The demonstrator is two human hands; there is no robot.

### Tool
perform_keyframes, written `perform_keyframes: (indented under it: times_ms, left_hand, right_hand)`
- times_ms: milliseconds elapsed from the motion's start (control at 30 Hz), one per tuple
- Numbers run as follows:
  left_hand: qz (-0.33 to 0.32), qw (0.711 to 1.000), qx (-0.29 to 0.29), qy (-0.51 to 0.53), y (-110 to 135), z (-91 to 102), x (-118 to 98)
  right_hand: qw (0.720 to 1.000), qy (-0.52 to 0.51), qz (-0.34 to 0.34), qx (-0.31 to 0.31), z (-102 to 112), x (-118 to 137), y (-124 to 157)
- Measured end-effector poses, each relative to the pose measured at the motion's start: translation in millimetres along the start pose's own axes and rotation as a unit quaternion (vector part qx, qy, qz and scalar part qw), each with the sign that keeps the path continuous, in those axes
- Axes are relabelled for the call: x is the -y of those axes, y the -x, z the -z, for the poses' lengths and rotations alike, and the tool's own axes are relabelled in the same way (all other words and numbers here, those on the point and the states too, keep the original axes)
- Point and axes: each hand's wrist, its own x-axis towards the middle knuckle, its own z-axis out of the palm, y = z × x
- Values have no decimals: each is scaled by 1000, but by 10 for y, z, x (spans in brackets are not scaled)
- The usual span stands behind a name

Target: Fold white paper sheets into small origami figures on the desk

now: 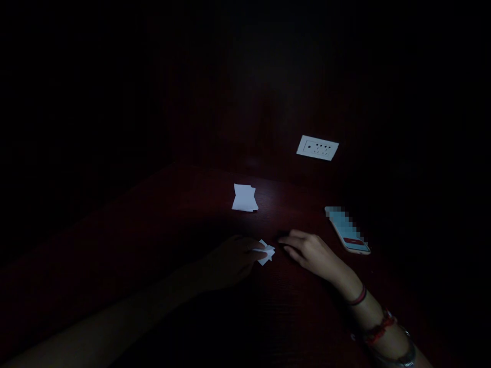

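Note:
The scene is very dark. My left hand (233, 260) rests on a dark reddish wooden table (153, 230), its fingertips pressing on a small folded white paper (266, 252). Its fingers look curled onto the paper's left edge. My right hand (310, 251) lies just to the right of that paper, fingers stretched flat toward it and holding nothing. Red thread bands and a bangle sit on my right wrist (378, 327).
A second, larger white paper slip (244, 198) lies farther back on the table. A lit phone (348, 230) lies to the right of my right hand. A white wall socket (317, 147) sits on the dark panel behind.

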Motion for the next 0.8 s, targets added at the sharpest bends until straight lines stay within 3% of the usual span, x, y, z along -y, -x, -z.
perform_keyframes:
  times_ms: [133,300,567,800]
  left_hand:
    - [-15,1000,-26,-8,13,-19,22]
    - [-7,1000,4,-9,-27,8,-15]
    - [-1,1000,7,-11,-28,2,-29]
    - [0,1000,27,-17,-33,-33,-12]
  right_hand:
    - [999,-2,38,-1,-118,65,-83]
    - [999,9,51,-3,-220,107,-161]
    - [991,-130,14,-25,-321,26,-214]
    - [984,-169,-42,-26,-341,44,-297]
